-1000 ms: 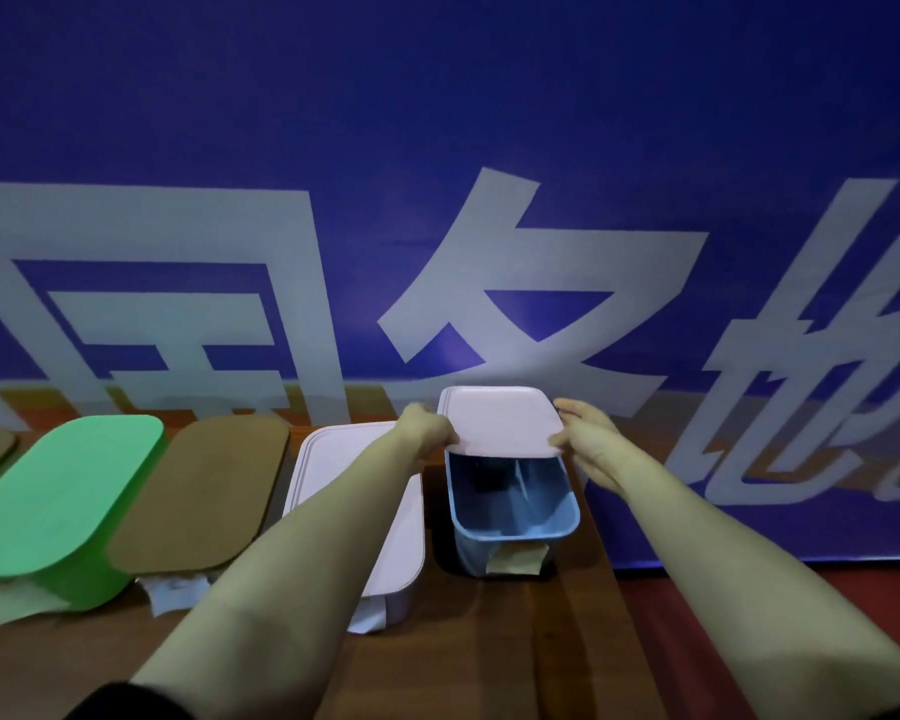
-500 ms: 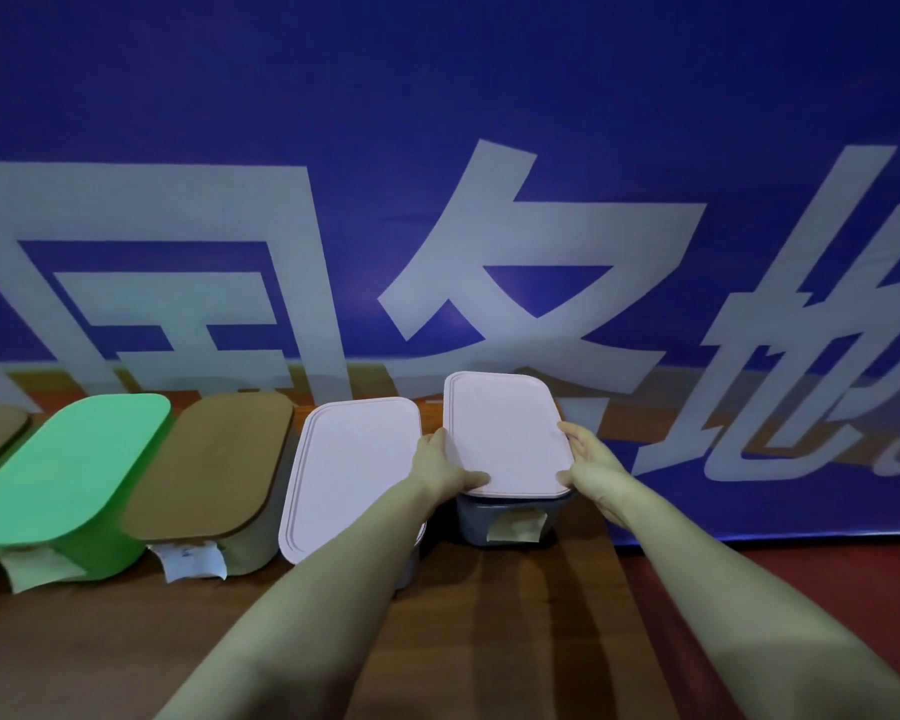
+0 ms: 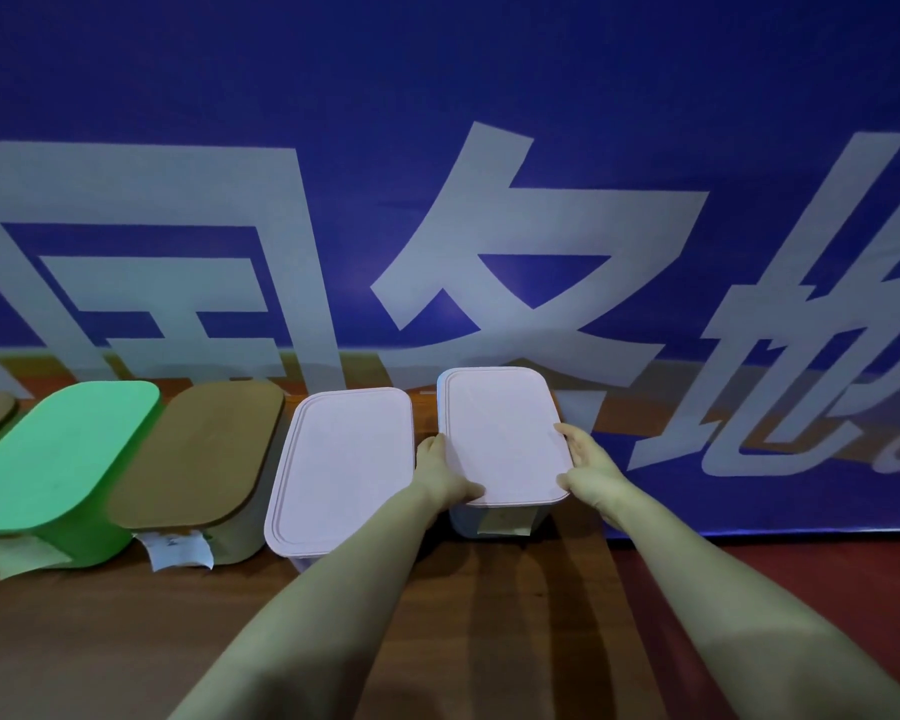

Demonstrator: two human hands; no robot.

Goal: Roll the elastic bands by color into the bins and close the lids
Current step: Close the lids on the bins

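- Nearest, two bare forearms reach over the brown wooden table (image 3: pixel 126 641).
- The left hand (image 3: pixel 440 475) grips the left edge of the pink lid (image 3: pixel 505 433), with the thumb on top at the near corner.
- The right hand (image 3: pixel 588 470) grips the right edge, with the thumb at the near corner and the fingers along the side.
- This lid lies flat on the blue bin (image 3: pixel 461 522) at the right end of the row, and a paper label (image 3: pixel 505 523) is on the bin's front.
- Further left stand a second pink lid (image 3: pixel 339 470), a brown lid (image 3: pixel 198 459) and a green bin (image 3: pixel 58 459).
- Behind hangs a blue banner (image 3: pixel 437 122) with big white characters.
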